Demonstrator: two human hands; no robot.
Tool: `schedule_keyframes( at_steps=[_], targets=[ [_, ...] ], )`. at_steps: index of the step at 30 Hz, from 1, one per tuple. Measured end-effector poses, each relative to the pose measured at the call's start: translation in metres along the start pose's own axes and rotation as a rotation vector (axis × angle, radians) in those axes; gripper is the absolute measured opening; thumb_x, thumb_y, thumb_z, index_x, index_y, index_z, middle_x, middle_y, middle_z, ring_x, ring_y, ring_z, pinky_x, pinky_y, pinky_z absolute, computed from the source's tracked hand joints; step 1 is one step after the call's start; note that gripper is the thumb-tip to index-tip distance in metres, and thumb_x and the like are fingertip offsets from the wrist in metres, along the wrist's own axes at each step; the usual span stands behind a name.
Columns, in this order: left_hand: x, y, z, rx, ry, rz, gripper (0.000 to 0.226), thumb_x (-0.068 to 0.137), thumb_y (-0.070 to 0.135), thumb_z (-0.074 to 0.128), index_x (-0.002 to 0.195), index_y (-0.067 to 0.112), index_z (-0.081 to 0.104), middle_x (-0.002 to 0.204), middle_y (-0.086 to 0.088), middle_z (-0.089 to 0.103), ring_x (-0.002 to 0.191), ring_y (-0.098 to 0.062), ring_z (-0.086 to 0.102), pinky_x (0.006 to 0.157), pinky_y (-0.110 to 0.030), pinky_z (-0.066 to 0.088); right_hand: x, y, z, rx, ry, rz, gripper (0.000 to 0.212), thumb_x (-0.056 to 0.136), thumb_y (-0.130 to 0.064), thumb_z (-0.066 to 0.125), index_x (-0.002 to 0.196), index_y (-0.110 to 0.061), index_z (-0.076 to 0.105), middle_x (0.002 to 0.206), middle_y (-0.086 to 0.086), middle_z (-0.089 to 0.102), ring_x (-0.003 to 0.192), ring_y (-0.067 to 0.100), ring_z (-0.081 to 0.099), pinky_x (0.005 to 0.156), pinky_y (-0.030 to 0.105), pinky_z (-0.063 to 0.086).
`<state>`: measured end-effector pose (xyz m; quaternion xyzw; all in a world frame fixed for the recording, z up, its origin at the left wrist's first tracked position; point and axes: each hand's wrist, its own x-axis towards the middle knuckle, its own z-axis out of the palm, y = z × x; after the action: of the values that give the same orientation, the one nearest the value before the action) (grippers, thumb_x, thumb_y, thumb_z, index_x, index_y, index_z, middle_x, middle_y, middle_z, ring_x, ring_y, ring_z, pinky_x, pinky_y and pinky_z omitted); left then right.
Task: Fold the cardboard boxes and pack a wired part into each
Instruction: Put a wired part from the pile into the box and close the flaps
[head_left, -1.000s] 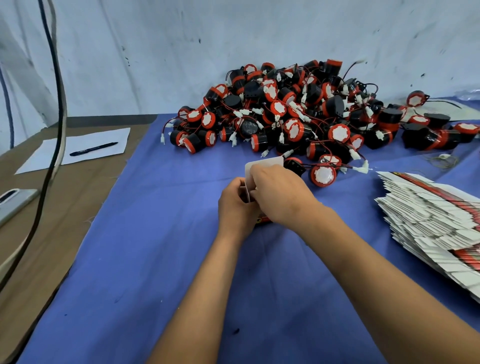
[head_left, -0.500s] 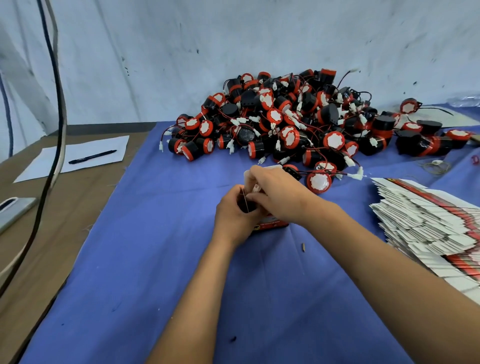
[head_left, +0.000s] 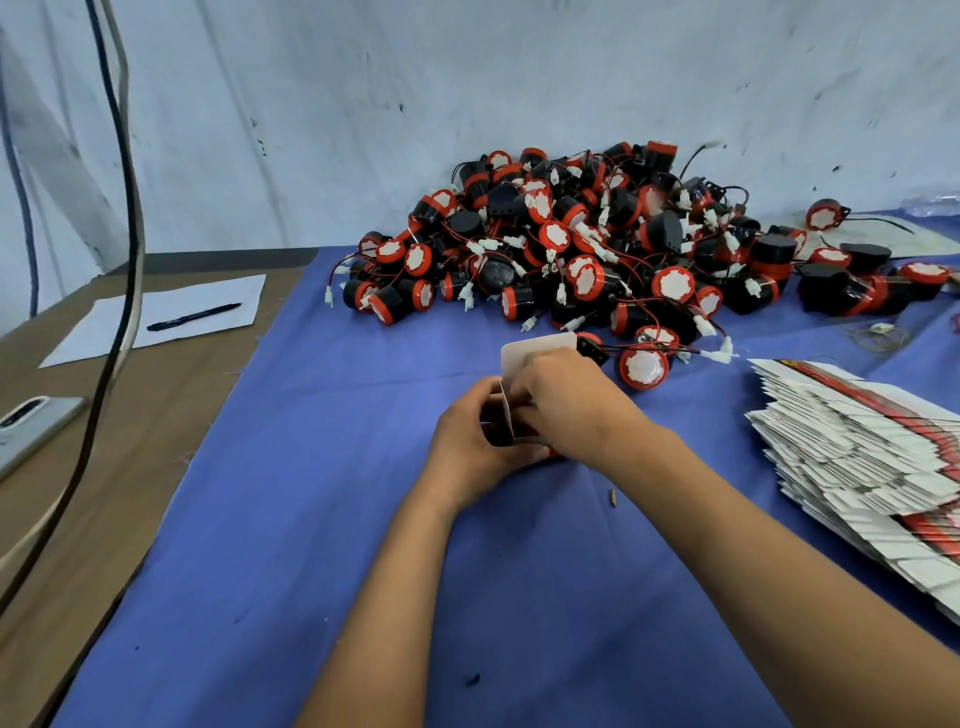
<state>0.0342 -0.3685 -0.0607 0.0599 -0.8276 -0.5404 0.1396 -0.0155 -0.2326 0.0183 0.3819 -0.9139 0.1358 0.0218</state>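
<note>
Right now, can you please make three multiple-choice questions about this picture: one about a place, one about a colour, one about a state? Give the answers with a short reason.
1. Where does the stack of flat boxes lie?
A. at the right of the hands
B. on the white paper
C. behind the pile of parts

2. What colour is the cloth under the work?
A. green
B. blue
C. yellow

3. How is the small box now?
A. lying alone on the cloth
B. sealed with tape
C. held by both hands with its top flap up

Answers:
1 A, the stack lies by the right edge.
2 B, the cloth is blue.
3 C, the left hand and right hand grip it, and the white flap stands open.
</note>
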Motion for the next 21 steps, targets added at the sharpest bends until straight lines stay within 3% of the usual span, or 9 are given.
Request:
schedule_keyframes(
  at_steps=[2, 4, 7, 10, 12, 16, 18, 21],
  targets=[
    [0.001, 0.000, 0.000, 0.014, 0.003, -0.001, 0.055, 0.064, 0.022, 0.096, 0.109, 0.030, 0.065, 0.101, 0.009, 0.074, 0.094, -0.017, 0.071, 0.088, -0.046, 0.061, 0.004, -0.002, -0.002, -0.053, -0.126, -0.034, 0.019, 0.096, -0.007, 0.054, 0.100, -0.003, 0.072, 0.115, 0.010, 0.063, 0.096, 0.029, 0.060, 0.083, 0.040, 0.050],
    [0.002, 0.000, -0.001, 0.028, 0.003, -0.003, 0.056, 0.064, 0.022, 0.096, 0.109, 0.033, 0.064, 0.101, 0.012, 0.073, 0.093, -0.012, 0.071, 0.087, -0.040, 0.061, 0.003, -0.004, -0.003, -0.070, -0.205, -0.059, 0.020, 0.099, -0.006, 0.051, 0.108, -0.004, 0.068, 0.122, 0.005, 0.048, 0.094, 0.023, 0.049, 0.087, 0.039, 0.046],
    [0.001, 0.002, -0.002, 0.040, 0.006, 0.001, 0.056, 0.064, 0.023, 0.097, 0.107, 0.035, 0.064, 0.098, 0.014, 0.073, 0.090, -0.007, 0.070, 0.084, -0.033, 0.059, 0.003, -0.004, -0.005, -0.119, -0.257, -0.093, 0.019, 0.098, -0.006, 0.056, 0.112, -0.006, 0.068, 0.117, 0.003, 0.044, 0.090, 0.019, 0.046, 0.077, 0.030, 0.039],
    [0.000, 0.003, -0.002, 0.030, -0.004, -0.004, 0.059, 0.060, 0.027, 0.095, 0.111, 0.031, 0.065, 0.102, 0.011, 0.073, 0.097, -0.013, 0.071, 0.088, -0.040, 0.060, 0.003, -0.002, -0.006, -0.121, -0.147, -0.095, 0.007, 0.093, -0.007, 0.063, 0.099, -0.008, 0.067, 0.105, 0.008, 0.062, 0.084, 0.021, 0.057, 0.070, 0.033, 0.045],
    [0.000, 0.003, -0.003, 0.014, -0.016, -0.002, 0.063, 0.058, 0.032, 0.092, 0.116, 0.031, 0.066, 0.105, 0.011, 0.074, 0.099, -0.012, 0.071, 0.090, -0.041, 0.060, 0.002, 0.000, -0.007, -0.073, -0.024, -0.079, 0.004, 0.092, -0.006, 0.060, 0.096, -0.006, 0.061, 0.095, 0.012, 0.063, 0.079, 0.021, 0.055, 0.067, 0.036, 0.044],
    [-0.001, 0.004, -0.003, -0.041, -0.027, 0.007, 0.045, 0.071, 0.019, 0.086, 0.112, 0.027, 0.069, 0.100, 0.006, 0.075, 0.096, -0.017, 0.071, 0.091, -0.043, 0.059, 0.002, -0.003, -0.011, 0.019, 0.022, -0.033, 0.012, 0.094, -0.001, 0.055, 0.099, -0.004, 0.066, 0.098, 0.017, 0.067, 0.091, 0.034, 0.062, 0.081, 0.048, 0.051],
    [0.000, 0.007, -0.001, -0.068, -0.022, 0.007, 0.031, 0.078, 0.008, 0.076, 0.105, 0.024, 0.070, 0.093, 0.006, 0.074, 0.090, -0.016, 0.070, 0.086, -0.039, 0.059, 0.004, -0.004, -0.010, 0.006, 0.021, -0.015, 0.013, 0.094, -0.003, 0.056, 0.096, -0.005, 0.068, 0.095, 0.015, 0.069, 0.091, 0.034, 0.064, 0.084, 0.048, 0.050],
    [-0.003, 0.016, 0.008, -0.165, 0.032, -0.050, 0.019, 0.074, 0.017, 0.057, 0.087, 0.026, 0.068, 0.075, 0.014, 0.068, 0.072, -0.008, 0.061, 0.067, -0.025, 0.051, 0.004, -0.004, -0.011, -0.001, -0.001, -0.019, 0.014, 0.094, -0.005, 0.055, 0.091, -0.007, 0.068, 0.094, 0.011, 0.068, 0.088, 0.030, 0.062, 0.081, 0.048, 0.050]
  ],
)
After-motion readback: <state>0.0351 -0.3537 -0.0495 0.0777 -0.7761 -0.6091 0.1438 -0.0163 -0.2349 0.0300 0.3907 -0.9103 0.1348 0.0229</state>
